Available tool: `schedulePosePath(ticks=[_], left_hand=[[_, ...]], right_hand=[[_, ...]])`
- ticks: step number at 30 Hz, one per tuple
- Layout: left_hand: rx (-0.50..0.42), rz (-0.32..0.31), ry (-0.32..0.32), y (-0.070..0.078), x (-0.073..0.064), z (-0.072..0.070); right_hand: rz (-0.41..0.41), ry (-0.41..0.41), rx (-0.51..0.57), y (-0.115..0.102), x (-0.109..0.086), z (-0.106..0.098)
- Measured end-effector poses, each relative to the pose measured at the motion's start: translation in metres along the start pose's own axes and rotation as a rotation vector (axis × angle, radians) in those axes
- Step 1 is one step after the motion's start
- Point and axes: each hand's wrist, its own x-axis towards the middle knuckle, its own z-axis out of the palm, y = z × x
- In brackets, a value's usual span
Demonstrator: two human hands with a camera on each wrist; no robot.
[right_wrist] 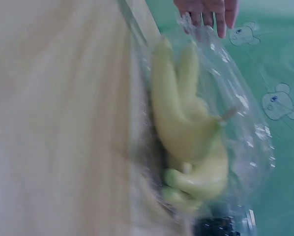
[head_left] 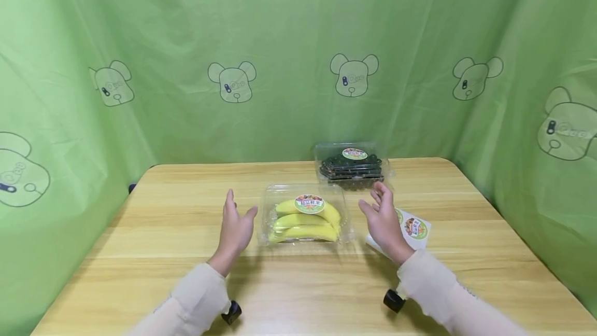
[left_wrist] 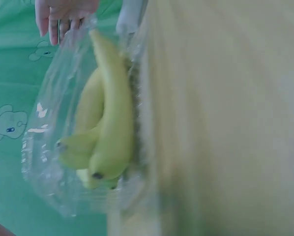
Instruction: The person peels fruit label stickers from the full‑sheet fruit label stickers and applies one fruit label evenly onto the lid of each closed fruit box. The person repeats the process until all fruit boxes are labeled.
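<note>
A clear plastic clamshell box [head_left: 268, 211] of yellow bananas [head_left: 305, 220] sits mid-table with its lid down. On its lid is an oval fruit label [head_left: 310, 204]. To the left of the box my left hand [head_left: 237, 229] hovers with fingers extended and thumb apart, touching nothing. On the other side my right hand [head_left: 384, 222] is held with spread, relaxed fingers, away from the box and above a sheet of round labels [head_left: 416, 228]. Both wrist views show the bananas [left_wrist: 112, 108] through the box wall, the right one [right_wrist: 186, 128] blurred.
Behind and to the right stands another clear clamshell box [head_left: 326, 152] with dark fruit in it and an oval label on top. The wooden table [head_left: 186, 206] is enclosed by green curtains [head_left: 280, 14] with printed bear heads.
</note>
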Motion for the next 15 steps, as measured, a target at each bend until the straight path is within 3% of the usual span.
schedulePosePath(ticks=[15], left_hand=[[-0.026,-0.065,-0.105,-0.015,-0.020,0.027]], right_hand=[[0.117,-0.083,0.110,0.013,-0.024,0.033]])
